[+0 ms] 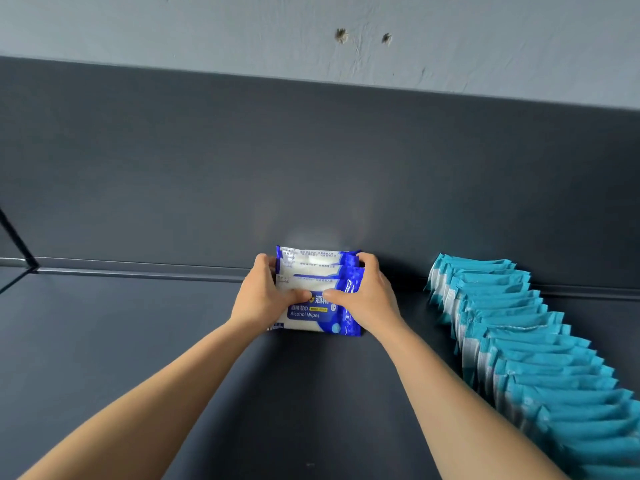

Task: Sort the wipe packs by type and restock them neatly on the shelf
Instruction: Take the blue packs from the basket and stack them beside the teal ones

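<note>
Several blue-and-white alcohol wipe packs [317,318] stand bunched upright against the back panel of the dark shelf [138,341], front label facing me. My left hand [265,292] grips the bunch at its left end, thumb across the front pack. My right hand [367,296] grips the right end, fingers curled over the top and thumb on the front. To the right, a long row of teal wipe packs [512,334] stands on edge, running from the back panel toward me.
The shelf's dark back panel [311,168] rises behind the packs, with a pale grey wall [242,29] above it. A thin black frame bar [17,240] crosses the far left. Bare shelf surface lies left of the blue packs.
</note>
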The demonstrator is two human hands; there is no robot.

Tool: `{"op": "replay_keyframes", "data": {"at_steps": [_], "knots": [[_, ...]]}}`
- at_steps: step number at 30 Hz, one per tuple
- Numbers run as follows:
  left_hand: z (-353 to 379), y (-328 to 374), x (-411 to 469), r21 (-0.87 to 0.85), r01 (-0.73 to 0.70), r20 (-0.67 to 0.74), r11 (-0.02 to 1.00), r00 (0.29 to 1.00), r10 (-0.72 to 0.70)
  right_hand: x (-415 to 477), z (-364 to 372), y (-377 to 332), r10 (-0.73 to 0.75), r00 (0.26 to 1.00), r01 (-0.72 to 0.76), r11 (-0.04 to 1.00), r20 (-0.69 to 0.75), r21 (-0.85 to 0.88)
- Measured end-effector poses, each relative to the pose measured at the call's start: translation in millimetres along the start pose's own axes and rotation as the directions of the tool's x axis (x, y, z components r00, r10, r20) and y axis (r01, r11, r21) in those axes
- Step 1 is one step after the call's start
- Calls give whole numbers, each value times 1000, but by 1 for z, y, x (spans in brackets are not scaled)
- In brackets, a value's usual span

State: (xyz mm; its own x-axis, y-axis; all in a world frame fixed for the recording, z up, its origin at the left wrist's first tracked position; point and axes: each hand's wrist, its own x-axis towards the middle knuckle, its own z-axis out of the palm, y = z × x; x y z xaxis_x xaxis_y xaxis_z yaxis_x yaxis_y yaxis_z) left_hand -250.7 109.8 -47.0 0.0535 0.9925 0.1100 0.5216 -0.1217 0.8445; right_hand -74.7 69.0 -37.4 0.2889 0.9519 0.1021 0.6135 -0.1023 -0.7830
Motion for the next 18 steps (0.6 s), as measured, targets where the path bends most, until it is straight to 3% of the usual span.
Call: {"op": "replay_keyframes", "data": {"at_steps": [2,5,7,11,16,18], "knots": [[4,3,3,65,-20,-87,998,996,26,-1,5,0,-46,994,43,999,-97,-34],[7,0,3,162,-44,-105,986,993,62,0,5,4,13,1000,-12,999,27,-36],[4,-5,3,148,-56,-24,987,998,60,-2,5,7,16,997,-9,995,72,-95],[-4,-8,-1,184,-84,151,979,987,56,-4,9,9,-23,999,16,979,-36,-203],[3,-7,-1,288,-103,41,952,995,95,-8,17,9,-118,990,67,881,-80,-468],[4,-7,-4,324,-115,13,939,993,118,-11,16,13,-132,989,80,862,-69,-500]]}}
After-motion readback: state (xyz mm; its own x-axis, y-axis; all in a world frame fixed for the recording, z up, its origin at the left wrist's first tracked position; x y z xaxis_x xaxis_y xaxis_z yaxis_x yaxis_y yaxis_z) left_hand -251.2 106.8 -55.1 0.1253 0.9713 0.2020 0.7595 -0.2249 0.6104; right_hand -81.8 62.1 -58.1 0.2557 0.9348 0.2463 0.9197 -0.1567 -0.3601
